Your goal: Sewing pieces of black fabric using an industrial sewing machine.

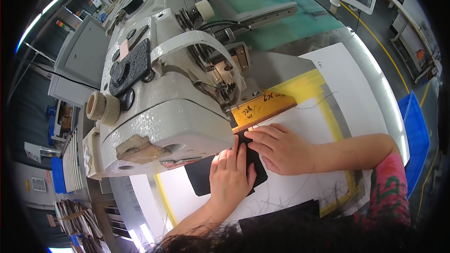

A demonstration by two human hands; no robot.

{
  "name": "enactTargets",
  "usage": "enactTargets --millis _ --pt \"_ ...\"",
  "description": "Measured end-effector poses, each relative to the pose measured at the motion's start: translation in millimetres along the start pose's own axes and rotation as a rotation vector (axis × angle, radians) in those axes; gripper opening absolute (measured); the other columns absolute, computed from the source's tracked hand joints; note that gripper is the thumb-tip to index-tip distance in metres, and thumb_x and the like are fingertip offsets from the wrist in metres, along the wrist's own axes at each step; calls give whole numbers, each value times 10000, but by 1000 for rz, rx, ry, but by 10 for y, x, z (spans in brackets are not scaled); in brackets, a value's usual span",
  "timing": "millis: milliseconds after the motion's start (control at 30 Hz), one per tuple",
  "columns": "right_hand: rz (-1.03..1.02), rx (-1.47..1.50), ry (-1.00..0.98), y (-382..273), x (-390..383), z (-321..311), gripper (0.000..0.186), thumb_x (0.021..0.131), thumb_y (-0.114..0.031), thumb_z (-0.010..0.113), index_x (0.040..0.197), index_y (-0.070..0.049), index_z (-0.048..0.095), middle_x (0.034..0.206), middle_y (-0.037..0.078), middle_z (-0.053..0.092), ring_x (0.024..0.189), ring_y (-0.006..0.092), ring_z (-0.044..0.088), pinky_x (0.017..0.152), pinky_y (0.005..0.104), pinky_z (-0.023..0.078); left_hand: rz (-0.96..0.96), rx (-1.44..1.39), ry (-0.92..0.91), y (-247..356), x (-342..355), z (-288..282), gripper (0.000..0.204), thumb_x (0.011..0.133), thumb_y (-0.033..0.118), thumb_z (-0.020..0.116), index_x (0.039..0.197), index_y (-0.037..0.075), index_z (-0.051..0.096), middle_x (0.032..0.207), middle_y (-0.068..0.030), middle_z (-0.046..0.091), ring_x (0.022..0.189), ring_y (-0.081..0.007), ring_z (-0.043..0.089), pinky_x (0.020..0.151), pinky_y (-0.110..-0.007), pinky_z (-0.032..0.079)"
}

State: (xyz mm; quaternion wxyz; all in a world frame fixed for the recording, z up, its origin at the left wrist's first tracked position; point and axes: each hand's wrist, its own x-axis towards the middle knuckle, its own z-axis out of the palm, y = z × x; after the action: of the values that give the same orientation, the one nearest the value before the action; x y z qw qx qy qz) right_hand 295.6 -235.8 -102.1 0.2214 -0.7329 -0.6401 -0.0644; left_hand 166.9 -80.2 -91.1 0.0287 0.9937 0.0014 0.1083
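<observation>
My L hand (230, 173) lies flat on the black piece (199, 178), nothing pinched; R hand (281, 150) curled at its edge, can't say if gripping. Piece's on white sheet (288, 182) nr machine (164, 122); uneven pressure could prob. skew it.

Black is shown by the flat piece (199, 178), off-white by the machine (164, 112); the white sheet (281, 187) is bordered in yellow, the yellow-orange bar (267, 107) black-marked, and 1 pink sleeve (388, 187) green-patterned.

Panel (199, 177) partly hidden, dark sheet (282, 217) apparently obscured
</observation>
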Motion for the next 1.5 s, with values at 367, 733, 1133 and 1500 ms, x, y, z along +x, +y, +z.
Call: enactTargets --millis 367,733,1133,1500 --pt "5 32 9 4 45 -6 404 799 -198 592 1149 5 589 1290 119 517 1202 272 446 1002 409 392 -14 14 -2 22 -35 -30 554 786 264 631 1278 38 511 1370 -139 458 1245 -275 469 1008 -393 369" --pt "33 160 15 36 -40 -66 430 795 -154 632 1202 -37 557 1311 105 508 1245 234 455 1004 411 369 16 39 -61 -3 -62 -61 663 825 437 622 1378 111 456 1462 -91 396 1260 -262 425 1027 -381 328" --pt "9 34 21 4 0 -48 357 803 -174 628 1130 -34 598 1274 85 520 1225 211 453 1010 401 356 43 30 8 -32 -26 -93 592 823 405 629 1290 54 536 1212 -113 573 1117 -271 517 995 -410 369" --pt "-13 -95 -8 22 79 -20 353 808 -244 625 1087 -27 612 1229 82 536 1190 211 466 1013 401 344 9 30 -19 -34 -50 -40 668 785 400 661 1343 77 488 1411 -135 429 1206 -262 455 1022 -396 337"
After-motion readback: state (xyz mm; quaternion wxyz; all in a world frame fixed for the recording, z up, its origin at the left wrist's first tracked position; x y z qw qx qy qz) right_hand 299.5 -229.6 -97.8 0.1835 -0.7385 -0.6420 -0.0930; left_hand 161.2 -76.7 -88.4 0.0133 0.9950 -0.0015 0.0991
